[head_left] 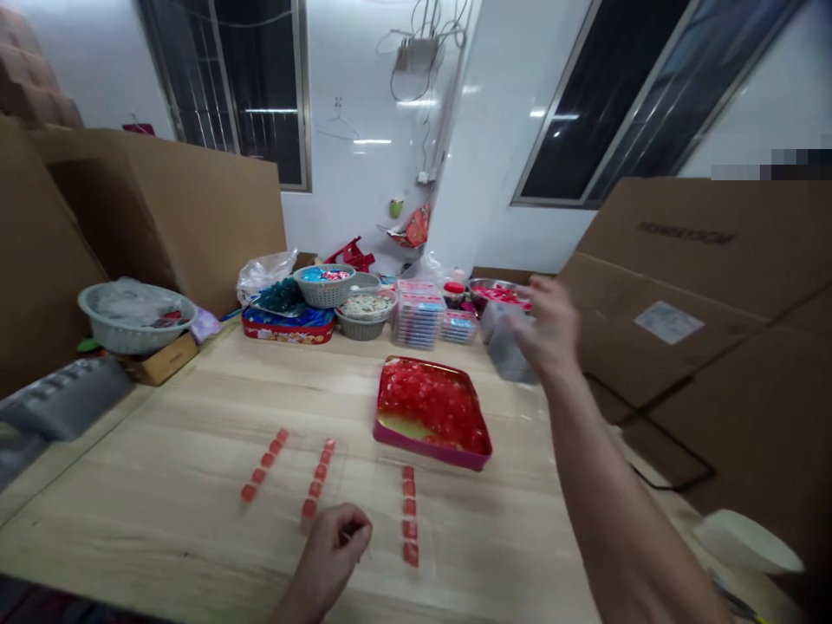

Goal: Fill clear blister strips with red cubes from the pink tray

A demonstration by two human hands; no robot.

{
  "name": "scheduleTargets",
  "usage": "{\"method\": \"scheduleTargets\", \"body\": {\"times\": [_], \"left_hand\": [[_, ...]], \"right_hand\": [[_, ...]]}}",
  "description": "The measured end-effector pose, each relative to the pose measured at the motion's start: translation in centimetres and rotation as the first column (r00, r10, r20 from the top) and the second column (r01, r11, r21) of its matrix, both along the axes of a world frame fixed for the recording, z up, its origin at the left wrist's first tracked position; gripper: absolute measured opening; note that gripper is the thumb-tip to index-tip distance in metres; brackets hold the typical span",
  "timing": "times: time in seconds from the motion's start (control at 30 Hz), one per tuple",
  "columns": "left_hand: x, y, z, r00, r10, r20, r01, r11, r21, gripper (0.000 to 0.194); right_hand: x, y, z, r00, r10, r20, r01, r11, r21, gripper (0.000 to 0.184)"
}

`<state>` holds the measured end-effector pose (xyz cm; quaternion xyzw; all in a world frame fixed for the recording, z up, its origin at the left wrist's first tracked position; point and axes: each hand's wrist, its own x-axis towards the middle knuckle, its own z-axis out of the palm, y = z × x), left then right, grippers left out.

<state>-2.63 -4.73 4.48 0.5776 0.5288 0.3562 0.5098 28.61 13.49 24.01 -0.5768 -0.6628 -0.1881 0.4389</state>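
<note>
My left hand [331,555] is low in the middle, fingers curled into a pinch at the near edge of a clear plastic tray; what is between them, if anything, is hidden. Several small red pieces stand in a row [318,477] beyond it, with another red row [265,465] to its left and a third [409,516] to its right. My right hand [549,329] is stretched out to the far right, blurred, its thumb and fingers apart beside a stack of clear plastic boxes [510,351]. A red-rimmed tin [432,454] holding glossy red pieces lies between the hands, farther back.
Along the back stand a red tin with blue packets [286,332], grey baskets [360,328], stacked clear cases [416,321] and a metal bowl [477,299]. Cardboard boxes rise at the left [208,208] and right [702,251]. A white bowl [747,542] is at the lower right.
</note>
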Motion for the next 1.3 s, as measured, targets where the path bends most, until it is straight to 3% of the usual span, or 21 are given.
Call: {"method": "scheduleTargets", "body": {"times": [0.1, 0.13, 0.2, 0.27, 0.37, 0.47, 0.6, 0.73, 0.87, 0.97, 1.07, 1.13, 1.3], "left_hand": [[-1.2, -0.7, 0.6, 0.990, 0.027, -0.140, -0.018, 0.998, 0.065, 0.020], [-1.5, -0.9, 0.5, 0.981, 0.040, -0.188, -0.024, 0.996, 0.086, 0.020], [-1.7, -0.8, 0.0, 0.968, 0.056, -0.246, -0.031, 0.994, 0.105, 0.018], [-1.2, -0.5, -0.7, 0.967, 0.057, -0.247, -0.033, 0.994, 0.102, 0.017], [0.6, 0.2, -1.4, 0.965, 0.054, -0.256, -0.025, 0.993, 0.116, 0.026], [2.6, 0.7, -2.0, 0.950, 0.066, -0.305, -0.021, 0.989, 0.147, 0.036], [3.7, 0.7, -3.2, 0.951, 0.087, -0.297, -0.039, 0.986, 0.165, 0.043], [3.0, 0.2, -4.2, 0.954, 0.203, -0.221, -0.135, 0.947, 0.291, 0.042], [0.3, 0.0, -2.7, 0.937, 0.303, -0.172, -0.222, 0.899, 0.378, 0.039], [-3.4, 0.7, -0.6, 0.898, 0.391, -0.203, -0.284, 0.865, 0.413, 0.035], [-7.7, 2.1, 0.9, 0.845, 0.487, -0.223, -0.345, 0.813, 0.468, 0.029], [-9.8, 3.0, 1.1, 0.814, 0.528, -0.243, -0.361, 0.787, 0.500, 0.029], [-12.8, 4.9, -0.2, 0.797, 0.472, -0.378, -0.289, 0.846, 0.448, 0.028]], "right_hand": [[-1.4, 0.4, -5.3, 0.997, -0.026, -0.069, 0.018, 0.993, -0.116, 0.017], [-1.9, -0.9, -7.5, 0.995, -0.036, -0.088, 0.025, 0.992, -0.125, 0.016], [-2.9, -4.9, -12.1, 0.980, 0.090, -0.176, -0.126, 0.970, -0.206, 0.017], [-4.2, -9.7, -16.5, 0.958, 0.164, -0.235, -0.254, 0.867, -0.429, 0.023], [-6.3, -15.5, -21.8, 0.963, 0.098, -0.251, -0.248, 0.686, -0.684, 0.026], [-7.7, -17.9, -24.9, 0.961, 0.002, -0.277, -0.214, 0.637, -0.741, 0.031], [-8.5, -17.8, -26.1, 0.943, -0.100, -0.316, -0.174, 0.663, -0.729, 0.033], [-9.7, -17.6, -25.6, 0.876, -0.089, -0.473, -0.295, 0.678, -0.674, 0.032], [-12.9, -17.0, -23.9, 0.774, 0.001, -0.633, -0.420, 0.749, -0.512, 0.030], [-17.3, -15.4, -22.4, 0.726, 0.135, -0.674, -0.521, 0.748, -0.412, 0.025], [-22.4, -13.4, -21.6, 0.741, 0.267, -0.617, -0.595, 0.686, -0.418, 0.018], [-25.2, -12.3, -21.7, 0.787, 0.315, -0.531, -0.583, 0.662, -0.471, 0.019], [-27.8, -11.7, -22.6, 0.890, 0.347, -0.295, -0.456, 0.683, -0.571, 0.027]]}}
